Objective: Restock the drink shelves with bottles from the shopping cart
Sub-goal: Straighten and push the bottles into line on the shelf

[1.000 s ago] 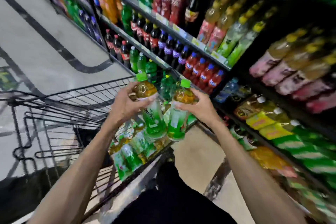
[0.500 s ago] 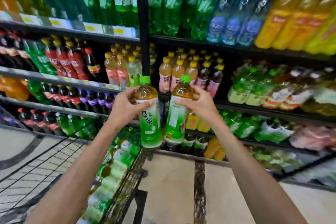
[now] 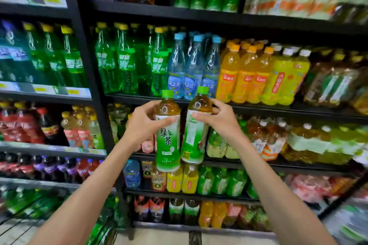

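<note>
1. The left hand [image 3: 143, 123] is gripping the first green tea bottle [image 3: 168, 145] high on its body. The thumb is lying across the top of the label and the fingers are wrapping round the back.
2. The right hand [image 3: 221, 119] is clutching the second green tea bottle [image 3: 195, 137] at the shoulder, with the thumb pressing on the front.
3. Both bottles are hanging in mid-air with their green caps up, side by side and almost touching. The second one is sitting a little higher and leaning slightly.
4. They are hovering in front of the black shelf unit [image 3: 258, 108], not resting on any shelf.
5. Just behind the caps, blue-capped water bottles [image 3: 194, 65] are standing in a row. Green soda bottles [image 3: 125, 65] are lining up to their left and orange drink bottles [image 3: 245, 73] to their right.
6. Below the held pair, small yellow bottles [image 3: 182, 182] are sitting on a lower shelf.
7. The outer edges of the view are blurring, so the stock there is hard to read.
</note>
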